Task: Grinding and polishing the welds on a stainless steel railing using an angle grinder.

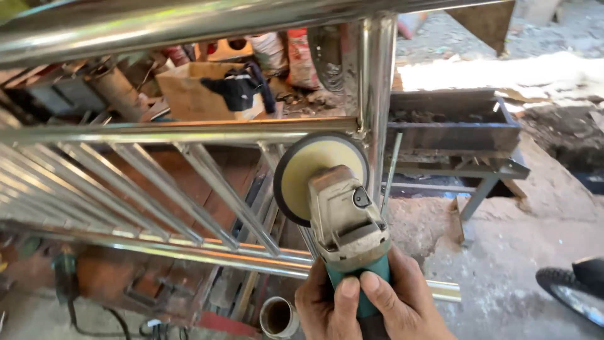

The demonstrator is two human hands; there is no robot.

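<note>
Both hands wrapped tight round green angle grinder body, fingers closed on grip, L/R overlapping, hard to split. Buffing disc tilted against upright steel post nr rail joint, prob. for weld access

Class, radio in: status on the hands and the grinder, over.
Both hands gripping the angle grinder. Its disc sits at the steel railing's post joint. Contact unclear. Nothing between disc and post.
</note>
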